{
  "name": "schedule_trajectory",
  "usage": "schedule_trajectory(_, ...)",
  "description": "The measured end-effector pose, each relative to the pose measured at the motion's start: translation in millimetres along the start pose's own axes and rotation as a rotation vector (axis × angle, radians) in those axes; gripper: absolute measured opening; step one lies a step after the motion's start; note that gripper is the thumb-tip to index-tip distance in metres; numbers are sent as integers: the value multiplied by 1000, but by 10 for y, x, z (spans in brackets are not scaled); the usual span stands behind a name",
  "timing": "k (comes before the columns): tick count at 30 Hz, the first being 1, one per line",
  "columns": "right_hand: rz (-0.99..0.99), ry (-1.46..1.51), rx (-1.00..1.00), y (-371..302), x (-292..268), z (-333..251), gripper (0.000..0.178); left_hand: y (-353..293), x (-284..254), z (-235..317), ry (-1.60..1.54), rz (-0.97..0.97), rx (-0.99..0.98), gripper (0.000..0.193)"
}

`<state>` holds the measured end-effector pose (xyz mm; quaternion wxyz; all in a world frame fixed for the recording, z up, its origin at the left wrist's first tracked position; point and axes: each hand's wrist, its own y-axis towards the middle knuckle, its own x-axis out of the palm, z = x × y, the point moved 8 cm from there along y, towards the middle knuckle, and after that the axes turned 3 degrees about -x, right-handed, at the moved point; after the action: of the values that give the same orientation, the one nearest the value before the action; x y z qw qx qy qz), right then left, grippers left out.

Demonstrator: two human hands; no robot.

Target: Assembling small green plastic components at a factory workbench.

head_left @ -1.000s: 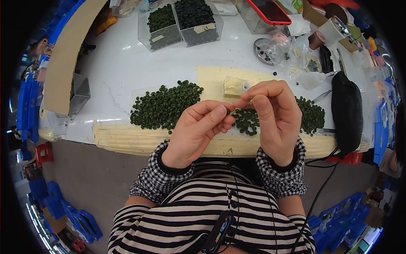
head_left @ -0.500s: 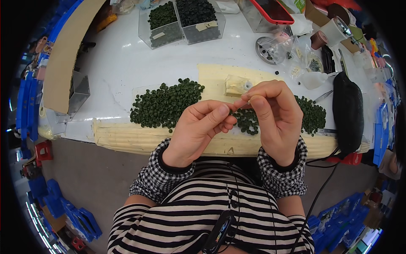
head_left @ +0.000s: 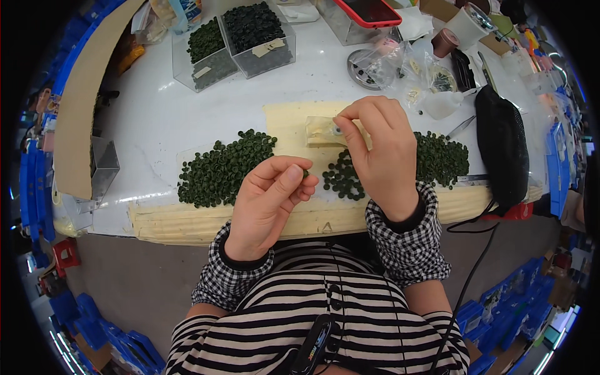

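My left hand (head_left: 262, 203) is closed in a pinch on a small dark green cap (head_left: 305, 174), only partly visible between thumb and fingers. Thumb and forefinger of my right hand (head_left: 389, 159) are pressed together at a pale, tape-wrapped block (head_left: 317, 132), over the ring-like opening on its side. Whatever those fingertips hold is too small to make out. Left of the block spreads a large heap of green caps (head_left: 226, 167). A smaller group of caps (head_left: 340, 178) lies between my hands, and another heap (head_left: 442, 159) sits right of my right hand.
Two clear boxes of dark caps (head_left: 265, 55) stand at the back. A red-cased phone (head_left: 374, 11) rests on a clear container. Tweezers (head_left: 461, 128) and a black padded pouch (head_left: 501, 150) lie at right; a cardboard sheet (head_left: 81, 119) stands at left.
My hands, together half a second ago, have parted. My right hand has moved to the block; the left stays low with the cap. The whole view has shifted slightly.
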<state>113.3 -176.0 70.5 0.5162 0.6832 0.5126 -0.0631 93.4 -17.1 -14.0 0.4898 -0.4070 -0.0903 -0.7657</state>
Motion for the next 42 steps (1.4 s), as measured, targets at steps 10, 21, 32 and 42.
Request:
schedule_trajectory(10,80,-62,236,-217,-641,453,11,-16,-5,43,42,-32,45,22)
schedule_trajectory(21,-222,-222,202,-412,-569,499,9,-16,25,64,112,16,69,21)
schedule_trajectory(32,-184,-322,180,-418,-481,663,8,-38,22,5,114,43,37,20)
schedule_trajectory(42,-192,-312,153,-377,-536,644,8,-47,-11,29,113,29,67,22)
